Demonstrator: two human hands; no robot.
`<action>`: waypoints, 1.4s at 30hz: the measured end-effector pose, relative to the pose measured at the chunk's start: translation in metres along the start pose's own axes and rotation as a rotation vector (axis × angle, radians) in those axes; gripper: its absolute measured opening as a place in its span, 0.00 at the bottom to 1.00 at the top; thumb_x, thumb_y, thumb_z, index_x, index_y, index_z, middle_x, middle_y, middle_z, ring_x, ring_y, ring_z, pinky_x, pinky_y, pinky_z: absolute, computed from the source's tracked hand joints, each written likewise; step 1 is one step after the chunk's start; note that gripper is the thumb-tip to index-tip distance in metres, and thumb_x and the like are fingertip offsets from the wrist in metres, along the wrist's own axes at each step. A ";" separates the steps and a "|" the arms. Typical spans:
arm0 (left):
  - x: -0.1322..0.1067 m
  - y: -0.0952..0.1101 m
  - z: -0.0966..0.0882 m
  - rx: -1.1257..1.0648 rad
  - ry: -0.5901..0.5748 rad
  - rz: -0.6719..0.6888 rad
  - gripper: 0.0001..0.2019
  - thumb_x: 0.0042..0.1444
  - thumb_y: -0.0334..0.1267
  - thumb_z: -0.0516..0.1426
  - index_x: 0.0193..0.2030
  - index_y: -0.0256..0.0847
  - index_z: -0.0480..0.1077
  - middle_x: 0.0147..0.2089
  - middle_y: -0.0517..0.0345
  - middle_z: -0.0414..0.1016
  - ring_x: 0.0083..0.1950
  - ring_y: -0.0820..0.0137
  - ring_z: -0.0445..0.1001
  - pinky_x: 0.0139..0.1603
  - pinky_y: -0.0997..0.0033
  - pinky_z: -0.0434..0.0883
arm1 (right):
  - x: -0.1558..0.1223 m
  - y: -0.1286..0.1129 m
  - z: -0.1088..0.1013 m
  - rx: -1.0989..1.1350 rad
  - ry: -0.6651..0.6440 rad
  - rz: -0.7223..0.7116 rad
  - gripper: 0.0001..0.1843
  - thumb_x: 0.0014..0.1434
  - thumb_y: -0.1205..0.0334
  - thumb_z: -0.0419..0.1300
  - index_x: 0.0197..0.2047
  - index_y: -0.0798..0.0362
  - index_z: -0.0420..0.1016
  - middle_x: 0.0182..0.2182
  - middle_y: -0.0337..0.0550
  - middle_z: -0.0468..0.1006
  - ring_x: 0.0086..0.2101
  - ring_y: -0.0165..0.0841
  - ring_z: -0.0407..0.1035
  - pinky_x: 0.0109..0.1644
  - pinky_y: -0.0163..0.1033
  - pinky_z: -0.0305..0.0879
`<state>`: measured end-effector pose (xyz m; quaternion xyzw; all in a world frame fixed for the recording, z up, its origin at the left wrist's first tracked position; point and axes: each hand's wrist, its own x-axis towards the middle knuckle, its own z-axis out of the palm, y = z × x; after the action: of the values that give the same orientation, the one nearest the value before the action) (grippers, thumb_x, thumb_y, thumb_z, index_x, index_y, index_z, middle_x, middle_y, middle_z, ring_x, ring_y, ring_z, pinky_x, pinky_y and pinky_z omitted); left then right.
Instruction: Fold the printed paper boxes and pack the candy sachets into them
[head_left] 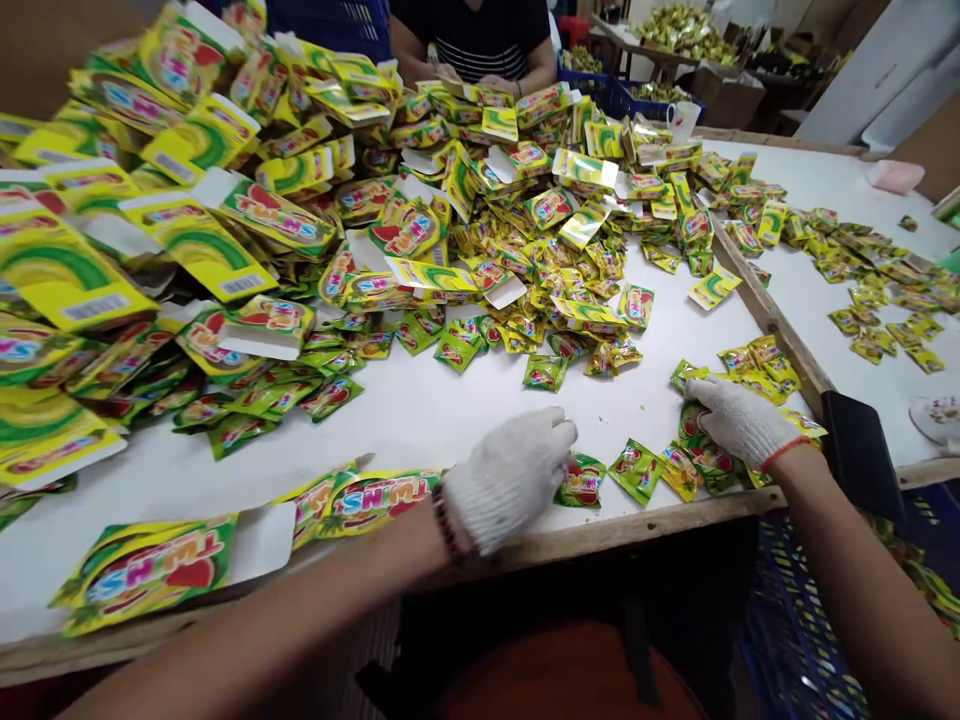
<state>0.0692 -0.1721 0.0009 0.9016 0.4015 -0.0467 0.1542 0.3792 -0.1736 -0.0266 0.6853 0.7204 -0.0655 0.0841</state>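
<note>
My left hand (514, 482), in a white knit glove, is over the front of the white table with its fingers curled in. A green candy packet (582, 480) lies right by those fingers; whether anything is inside them is hidden. My right hand (742, 420), also gloved, bends its fingers onto a small pile of packets at the right, closing on a green candy packet (682, 376) at the fingertips. Between the hands lie another green packet (636, 470) and a yellow packet (681, 470). Left of my left wrist rest printed candy boxes (386, 500), and one box (157, 570) has its white flap out.
A tall heap of yellow-green boxes (277, 215) fills the back left, with loose packets (540, 270) beside it. A wooden divider (772, 310) runs along the right, near a black flat object (862, 450). Across the table sits another person (472, 45). A white mug (682, 120) stands behind.
</note>
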 end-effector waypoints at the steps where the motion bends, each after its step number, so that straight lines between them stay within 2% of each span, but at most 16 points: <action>1: 0.015 0.002 -0.001 0.007 0.008 -0.005 0.09 0.62 0.32 0.50 0.41 0.37 0.71 0.45 0.50 0.74 0.44 0.62 0.74 0.43 0.64 0.71 | 0.000 0.001 -0.002 0.006 0.022 -0.011 0.17 0.53 0.70 0.55 0.45 0.52 0.77 0.40 0.49 0.77 0.38 0.39 0.71 0.40 0.39 0.63; 4: 0.060 0.000 -0.006 0.044 0.095 0.003 0.11 0.61 0.27 0.48 0.44 0.36 0.71 0.47 0.47 0.73 0.46 0.61 0.74 0.41 0.65 0.70 | -0.006 0.002 -0.008 0.075 0.214 -0.098 0.09 0.51 0.71 0.56 0.34 0.52 0.75 0.37 0.47 0.75 0.38 0.39 0.69 0.41 0.40 0.62; 6: 0.088 -0.002 -0.010 0.036 0.194 0.050 0.13 0.63 0.27 0.47 0.47 0.36 0.71 0.50 0.44 0.72 0.48 0.60 0.72 0.43 0.63 0.69 | -0.013 -0.002 -0.008 0.205 0.397 -0.111 0.07 0.51 0.70 0.55 0.33 0.52 0.71 0.37 0.46 0.75 0.39 0.39 0.69 0.43 0.41 0.63; 8: 0.111 -0.003 -0.012 -0.014 0.273 0.093 0.12 0.64 0.30 0.49 0.48 0.38 0.72 0.50 0.43 0.72 0.50 0.58 0.71 0.46 0.61 0.67 | -0.021 -0.012 -0.007 0.408 0.527 -0.037 0.03 0.55 0.66 0.55 0.35 0.52 0.68 0.33 0.44 0.74 0.36 0.38 0.69 0.41 0.41 0.64; 11: 0.129 -0.004 -0.013 -0.099 0.306 0.080 0.10 0.60 0.29 0.53 0.44 0.36 0.74 0.44 0.43 0.75 0.48 0.57 0.71 0.46 0.61 0.65 | -0.030 -0.034 -0.002 0.715 0.558 0.096 0.06 0.59 0.59 0.55 0.38 0.52 0.68 0.29 0.39 0.73 0.28 0.34 0.67 0.34 0.39 0.65; 13: 0.126 -0.005 -0.012 -0.124 0.316 0.044 0.08 0.57 0.29 0.56 0.41 0.36 0.74 0.41 0.45 0.75 0.44 0.59 0.72 0.42 0.64 0.65 | -0.036 -0.051 0.000 0.834 0.501 0.112 0.09 0.60 0.58 0.56 0.41 0.52 0.70 0.29 0.39 0.74 0.29 0.34 0.68 0.34 0.39 0.66; 15: 0.112 -0.005 -0.009 -0.225 0.322 0.013 0.05 0.53 0.33 0.60 0.38 0.38 0.74 0.37 0.50 0.75 0.38 0.64 0.71 0.37 0.68 0.64 | -0.040 -0.068 0.002 0.900 0.443 0.095 0.09 0.61 0.57 0.56 0.39 0.52 0.72 0.29 0.39 0.75 0.30 0.34 0.69 0.36 0.39 0.66; 17: 0.091 -0.003 -0.004 -0.497 0.307 -0.048 0.06 0.50 0.38 0.63 0.33 0.39 0.73 0.31 0.57 0.74 0.32 0.69 0.69 0.31 0.72 0.61 | -0.042 -0.085 0.004 0.966 0.417 0.073 0.10 0.62 0.56 0.55 0.36 0.53 0.73 0.30 0.41 0.76 0.30 0.34 0.69 0.37 0.39 0.66; 20: 0.057 0.004 0.005 -1.000 0.267 -0.132 0.07 0.49 0.39 0.62 0.28 0.38 0.70 0.26 0.62 0.70 0.28 0.73 0.65 0.29 0.74 0.60 | -0.041 -0.107 0.008 1.096 0.451 0.044 0.12 0.64 0.55 0.53 0.43 0.53 0.73 0.37 0.43 0.78 0.33 0.34 0.70 0.38 0.39 0.67; 23: 0.034 0.011 0.013 -1.224 0.250 -0.137 0.07 0.51 0.39 0.59 0.28 0.38 0.68 0.26 0.63 0.68 0.28 0.75 0.63 0.30 0.74 0.62 | -0.034 -0.121 0.012 1.114 0.489 0.027 0.11 0.64 0.55 0.54 0.42 0.52 0.71 0.37 0.43 0.77 0.36 0.36 0.70 0.41 0.39 0.67; 25: 0.027 0.013 0.016 -1.329 0.245 -0.155 0.10 0.54 0.42 0.58 0.29 0.38 0.68 0.26 0.64 0.66 0.27 0.76 0.62 0.29 0.74 0.61 | -0.030 -0.126 0.014 1.091 0.482 0.049 0.11 0.63 0.54 0.54 0.37 0.52 0.69 0.32 0.41 0.75 0.34 0.35 0.69 0.39 0.39 0.66; 27: 0.024 0.014 0.019 -1.457 0.240 -0.170 0.12 0.53 0.44 0.60 0.34 0.37 0.69 0.28 0.63 0.68 0.29 0.76 0.63 0.31 0.74 0.62 | -0.028 -0.129 0.016 1.084 0.512 0.097 0.11 0.63 0.53 0.54 0.34 0.52 0.67 0.29 0.39 0.72 0.30 0.34 0.67 0.36 0.38 0.65; 31: 0.024 0.014 0.025 -1.706 0.132 -0.135 0.19 0.46 0.41 0.66 0.43 0.35 0.71 0.38 0.57 0.74 0.36 0.73 0.70 0.39 0.71 0.67 | -0.032 -0.132 0.018 1.075 0.613 0.174 0.11 0.64 0.53 0.53 0.34 0.51 0.65 0.27 0.39 0.71 0.29 0.33 0.65 0.33 0.37 0.63; 34: 0.025 0.012 0.029 -1.724 0.127 -0.151 0.16 0.46 0.38 0.64 0.41 0.35 0.71 0.36 0.57 0.74 0.35 0.73 0.71 0.39 0.71 0.68 | -0.036 -0.131 0.017 1.080 0.595 0.128 0.11 0.65 0.53 0.53 0.35 0.51 0.66 0.28 0.39 0.72 0.29 0.33 0.66 0.34 0.37 0.64; 38: 0.023 0.013 0.028 -1.450 0.256 -0.160 0.11 0.47 0.33 0.59 0.39 0.37 0.71 0.34 0.60 0.74 0.34 0.73 0.69 0.37 0.73 0.68 | -0.037 -0.128 0.013 1.161 0.519 0.013 0.10 0.66 0.54 0.53 0.38 0.51 0.68 0.35 0.41 0.75 0.32 0.33 0.68 0.35 0.36 0.65; 42: 0.021 0.016 0.026 -1.365 0.318 -0.138 0.07 0.49 0.36 0.58 0.36 0.38 0.71 0.33 0.59 0.73 0.35 0.71 0.69 0.36 0.73 0.68 | -0.033 -0.134 0.012 1.125 0.506 0.053 0.11 0.65 0.53 0.53 0.36 0.50 0.66 0.30 0.39 0.72 0.30 0.33 0.66 0.33 0.36 0.64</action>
<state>0.0960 -0.1754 -0.0248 0.5719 0.4148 0.3382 0.6217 0.2472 -0.2151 -0.0346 0.6367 0.5556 -0.2686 -0.4624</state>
